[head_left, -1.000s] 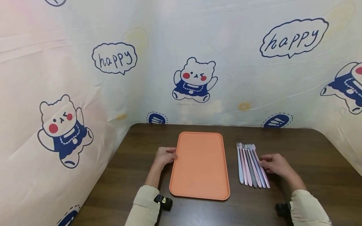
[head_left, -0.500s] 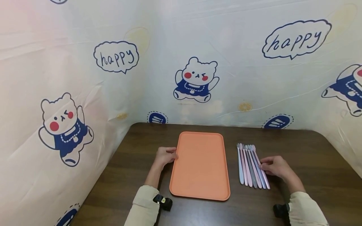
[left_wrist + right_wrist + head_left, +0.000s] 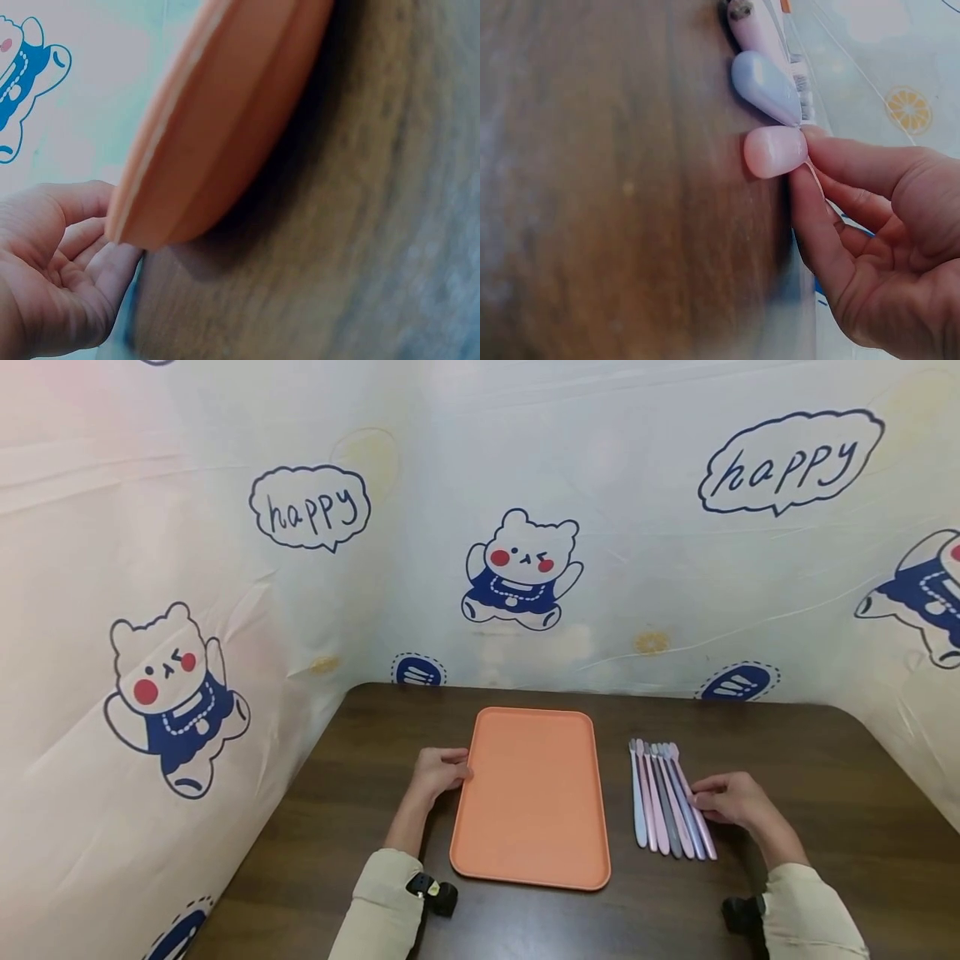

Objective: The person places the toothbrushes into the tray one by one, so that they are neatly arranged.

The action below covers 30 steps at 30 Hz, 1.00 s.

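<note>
An orange rectangular tray (image 3: 531,797) lies flat on the dark wooden table, its bare inside facing up. At its left edge my left hand (image 3: 437,773) holds the rim between thumb and fingers; the left wrist view shows this hand (image 3: 64,270) at the tray's side wall (image 3: 217,127). Right of the tray, several pastel toothbrushes (image 3: 663,802) lie side by side, heads pointing away from me. My right hand (image 3: 735,799) pinches the rightmost one, a pink toothbrush (image 3: 774,151), around mid-handle. Beside it lies a lilac-blue toothbrush (image 3: 765,84). The right fingertips partly cover the pink handle.
The wooden table (image 3: 360,743) has rounded far corners. A pale curtain (image 3: 645,568) printed with cartoon bears and the word "happy" hangs behind and along both sides. Bare tabletop separates the tray from the toothbrushes.
My right hand has moved slightly down and closer onto the rightmost toothbrush. The left hand, tray and toothbrushes stay in place; the head view has shifted a little.
</note>
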### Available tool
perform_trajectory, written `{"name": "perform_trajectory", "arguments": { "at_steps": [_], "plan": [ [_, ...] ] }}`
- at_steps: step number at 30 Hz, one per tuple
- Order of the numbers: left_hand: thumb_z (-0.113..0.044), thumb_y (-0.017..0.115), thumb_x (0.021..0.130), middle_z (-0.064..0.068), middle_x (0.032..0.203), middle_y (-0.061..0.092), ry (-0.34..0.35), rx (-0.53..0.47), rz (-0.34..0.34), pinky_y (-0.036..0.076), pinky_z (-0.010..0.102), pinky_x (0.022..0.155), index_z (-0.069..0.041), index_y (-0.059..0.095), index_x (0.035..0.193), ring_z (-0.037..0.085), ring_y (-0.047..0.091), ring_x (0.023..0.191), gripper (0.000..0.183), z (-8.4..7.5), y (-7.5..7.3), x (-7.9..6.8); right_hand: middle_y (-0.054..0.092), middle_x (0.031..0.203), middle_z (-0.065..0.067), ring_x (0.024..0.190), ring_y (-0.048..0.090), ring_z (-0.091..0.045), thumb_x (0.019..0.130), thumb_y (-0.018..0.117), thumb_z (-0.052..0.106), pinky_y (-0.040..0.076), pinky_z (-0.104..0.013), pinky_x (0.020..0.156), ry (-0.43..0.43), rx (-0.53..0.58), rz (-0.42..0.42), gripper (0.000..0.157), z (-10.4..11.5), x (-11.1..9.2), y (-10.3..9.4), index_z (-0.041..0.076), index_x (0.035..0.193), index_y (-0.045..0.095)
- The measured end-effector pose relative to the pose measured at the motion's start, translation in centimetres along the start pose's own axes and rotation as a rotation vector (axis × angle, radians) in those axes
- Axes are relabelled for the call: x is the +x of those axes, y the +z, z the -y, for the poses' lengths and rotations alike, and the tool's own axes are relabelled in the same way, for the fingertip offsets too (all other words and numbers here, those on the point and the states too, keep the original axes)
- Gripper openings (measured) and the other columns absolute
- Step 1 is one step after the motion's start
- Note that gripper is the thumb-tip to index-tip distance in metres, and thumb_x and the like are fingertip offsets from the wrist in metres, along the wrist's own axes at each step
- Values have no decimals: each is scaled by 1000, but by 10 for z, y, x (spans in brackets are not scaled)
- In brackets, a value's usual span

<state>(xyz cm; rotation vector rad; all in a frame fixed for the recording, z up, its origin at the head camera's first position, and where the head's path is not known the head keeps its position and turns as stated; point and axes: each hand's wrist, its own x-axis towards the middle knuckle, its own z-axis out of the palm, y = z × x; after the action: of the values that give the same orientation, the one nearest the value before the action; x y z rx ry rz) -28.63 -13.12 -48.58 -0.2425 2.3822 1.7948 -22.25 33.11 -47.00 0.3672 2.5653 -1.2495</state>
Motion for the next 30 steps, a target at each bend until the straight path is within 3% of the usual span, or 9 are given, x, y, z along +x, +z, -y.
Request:
{"name": "perform_trajectory", "arguments": {
  "at_steps": [5, 16, 30],
  "plan": [
    [3, 73, 81, 23, 124, 72, 3, -5, -2, 64, 35, 80, 3, 71, 124, 16, 72, 95, 43, 0, -1, 0, 70, 103, -23, 78, 65, -11, 91, 73, 10, 62, -29, 70, 10, -1, -8, 34, 5, -1, 0, -13, 115, 68],
    [3, 73, 80, 22, 121, 73, 0, -17, -11, 64, 33, 78, 2, 72, 122, 14, 71, 92, 42, 3, -2, -1, 69, 83, -9, 72, 63, -13, 87, 71, 22, 53, -24, 61, 20, -152, -69, 32, 14, -1, 5, -7, 101, 73],
    [4, 72, 80, 22, 120, 74, 3, -31, -3, 63, 29, 73, 1, 72, 123, 13, 71, 91, 43, 3, 0, 1, 70, 92, -12, 75, 63, -10, 90, 69, 21, 58, -24, 66, -5, -7, -46, 43, 1, -1, 0, -15, 113, 66]
  ]
}}
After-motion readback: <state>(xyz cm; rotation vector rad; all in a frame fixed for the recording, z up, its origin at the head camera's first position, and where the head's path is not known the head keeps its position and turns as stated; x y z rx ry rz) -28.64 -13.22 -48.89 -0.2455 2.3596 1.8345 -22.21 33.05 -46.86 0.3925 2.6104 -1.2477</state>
